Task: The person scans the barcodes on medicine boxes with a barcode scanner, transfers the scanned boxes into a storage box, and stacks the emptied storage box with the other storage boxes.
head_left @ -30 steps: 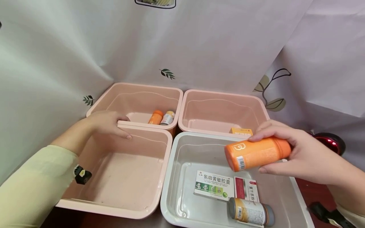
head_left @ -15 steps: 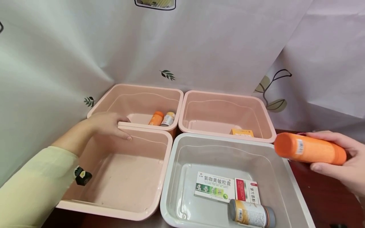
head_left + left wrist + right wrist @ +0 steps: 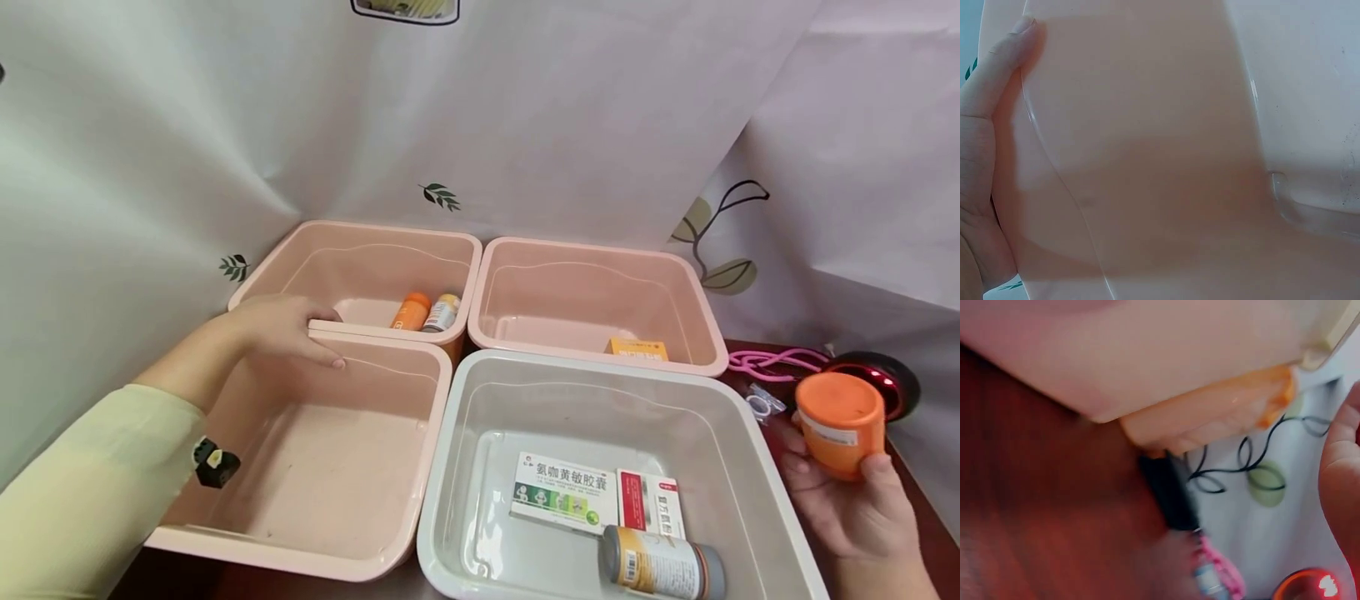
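Note:
My right hand (image 3: 855,508) grips an orange bottle (image 3: 840,408) to the right of the grey bin (image 3: 592,367), its round end turned up towards me. In the right wrist view only part of that hand shows at the right edge; the bottle is out of that view. My left hand (image 3: 281,329) holds the rim between two pink bins, thumb against the inner wall of the near pink bin (image 3: 1141,112), other fingers largely hidden. Inside the grey bin lie a green-and-white medicine box (image 3: 558,492), a red-and-white box (image 3: 651,504) and a grey-capped bottle (image 3: 660,562).
The back left pink bin (image 3: 375,250) contains another orange bottle (image 3: 411,312) and a white bottle (image 3: 442,313). A yellow box (image 3: 637,348) sits in the back right pink bin (image 3: 592,283). Right of the bins are a pink cord (image 3: 776,362) and a black device (image 3: 896,379) with red light.
The right hand has carried the orange bottle from above the grey bin rightward and down beside it, turning it from sideways to end up. The left hand has stayed on the rim.

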A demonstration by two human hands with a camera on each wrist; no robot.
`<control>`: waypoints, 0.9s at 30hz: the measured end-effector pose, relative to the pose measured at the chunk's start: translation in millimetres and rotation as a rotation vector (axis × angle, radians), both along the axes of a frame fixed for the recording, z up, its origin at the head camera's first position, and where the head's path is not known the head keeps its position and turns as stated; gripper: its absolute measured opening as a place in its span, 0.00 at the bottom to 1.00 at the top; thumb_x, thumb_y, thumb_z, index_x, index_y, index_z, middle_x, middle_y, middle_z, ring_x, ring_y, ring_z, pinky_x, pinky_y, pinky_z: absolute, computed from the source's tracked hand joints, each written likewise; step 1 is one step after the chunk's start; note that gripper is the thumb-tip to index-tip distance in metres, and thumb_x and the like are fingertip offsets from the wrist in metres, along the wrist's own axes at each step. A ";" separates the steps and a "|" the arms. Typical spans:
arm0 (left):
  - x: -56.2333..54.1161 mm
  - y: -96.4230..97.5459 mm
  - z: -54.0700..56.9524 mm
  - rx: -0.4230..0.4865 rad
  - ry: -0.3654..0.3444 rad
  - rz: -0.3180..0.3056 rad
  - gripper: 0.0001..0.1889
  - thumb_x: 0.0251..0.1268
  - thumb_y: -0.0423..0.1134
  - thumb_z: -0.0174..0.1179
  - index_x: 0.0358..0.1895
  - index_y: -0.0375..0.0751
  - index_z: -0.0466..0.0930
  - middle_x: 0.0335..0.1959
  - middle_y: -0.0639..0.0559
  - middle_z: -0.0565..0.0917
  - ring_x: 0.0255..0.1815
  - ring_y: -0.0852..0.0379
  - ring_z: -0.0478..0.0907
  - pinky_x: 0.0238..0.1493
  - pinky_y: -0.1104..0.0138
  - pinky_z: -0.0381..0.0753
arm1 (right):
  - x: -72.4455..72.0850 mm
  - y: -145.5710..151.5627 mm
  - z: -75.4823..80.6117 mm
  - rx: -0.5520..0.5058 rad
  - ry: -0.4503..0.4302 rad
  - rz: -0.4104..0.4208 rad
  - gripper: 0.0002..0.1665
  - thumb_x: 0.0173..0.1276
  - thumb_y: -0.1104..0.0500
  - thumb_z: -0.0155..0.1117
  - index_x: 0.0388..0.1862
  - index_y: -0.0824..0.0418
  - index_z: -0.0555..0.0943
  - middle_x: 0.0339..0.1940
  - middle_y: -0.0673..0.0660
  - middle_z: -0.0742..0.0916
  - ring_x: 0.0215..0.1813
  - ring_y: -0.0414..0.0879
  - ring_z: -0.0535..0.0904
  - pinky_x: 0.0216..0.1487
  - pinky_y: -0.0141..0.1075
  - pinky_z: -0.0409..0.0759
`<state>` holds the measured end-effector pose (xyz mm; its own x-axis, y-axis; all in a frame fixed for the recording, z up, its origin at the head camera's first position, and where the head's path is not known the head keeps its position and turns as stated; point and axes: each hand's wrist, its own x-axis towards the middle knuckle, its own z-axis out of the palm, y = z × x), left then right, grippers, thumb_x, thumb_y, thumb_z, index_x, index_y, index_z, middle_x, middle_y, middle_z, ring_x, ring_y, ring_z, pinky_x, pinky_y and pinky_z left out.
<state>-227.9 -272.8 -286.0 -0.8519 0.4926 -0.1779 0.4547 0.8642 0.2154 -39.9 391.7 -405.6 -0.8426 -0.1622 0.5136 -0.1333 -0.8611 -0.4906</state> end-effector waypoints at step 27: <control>8.3 -5.7 2.6 0.001 0.007 0.007 0.31 0.51 0.68 0.77 0.52 0.51 0.89 0.35 0.63 0.86 0.36 0.61 0.81 0.41 0.56 0.78 | -5.0 28.8 -67.9 -0.475 -0.388 0.164 0.35 0.83 0.40 0.45 0.76 0.60 0.72 0.60 0.77 0.79 0.49 0.71 0.77 0.57 0.57 0.80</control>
<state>-219.6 -278.5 -283.4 -0.8567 0.4865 -0.1714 0.4498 0.8673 0.2134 -44.9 420.5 -473.5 -0.9655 -0.1342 0.2230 0.1294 -0.9909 -0.0358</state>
